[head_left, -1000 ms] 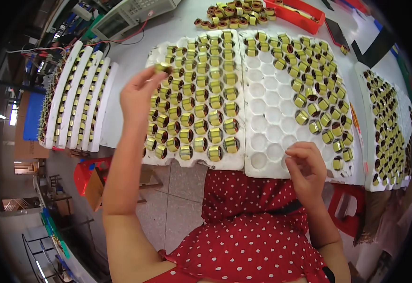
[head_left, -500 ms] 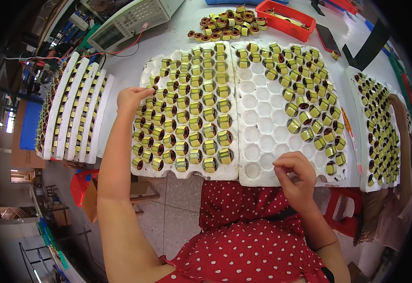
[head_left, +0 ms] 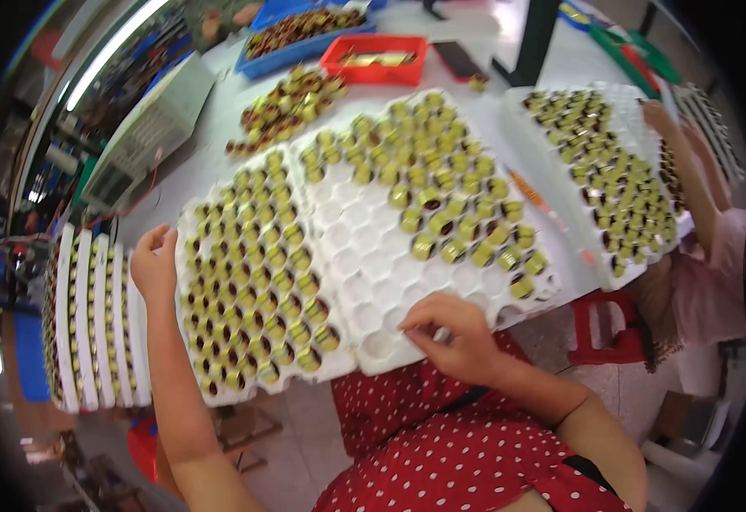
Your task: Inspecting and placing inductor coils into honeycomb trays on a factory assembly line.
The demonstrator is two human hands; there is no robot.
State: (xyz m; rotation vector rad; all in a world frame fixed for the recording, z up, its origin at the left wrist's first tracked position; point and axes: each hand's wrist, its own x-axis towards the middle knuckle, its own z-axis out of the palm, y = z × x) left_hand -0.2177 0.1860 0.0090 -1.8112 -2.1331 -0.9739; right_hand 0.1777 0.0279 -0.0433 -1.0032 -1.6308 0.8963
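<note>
Two white foam trays with round pockets lie side by side. The left tray [head_left: 332, 370] is mostly filled with small yellow-wrapped coils [head_left: 253, 256] with dark reddish ends. In the right tray [head_left: 364, 286], coils fill the far and right pockets, while a band of bare pockets runs along its left and near side. My left hand [head_left: 154, 263] is at the left tray's far left edge, fingertips pinched together; anything between them is too small to make out. Over the near bare pockets of the right tray hovers my right hand [head_left: 456, 337], fingers curled and thumb against them, contents hidden.
Loose coils [head_left: 292, 107] are heaped behind the trays, near a red bin [head_left: 374, 60] and a blue bin [head_left: 304, 38] full of coils. Stacked trays [head_left: 91, 316] and a bench meter [head_left: 147, 136] stand left. At right, another person's arm [head_left: 688, 162] reaches over another filled tray [head_left: 603, 188].
The whole view has turned, so the trays appear slanted and shifted left. My left hand has drawn back from the coils to the tray's outer edge. My right hand stays curled over the bare pockets.
</note>
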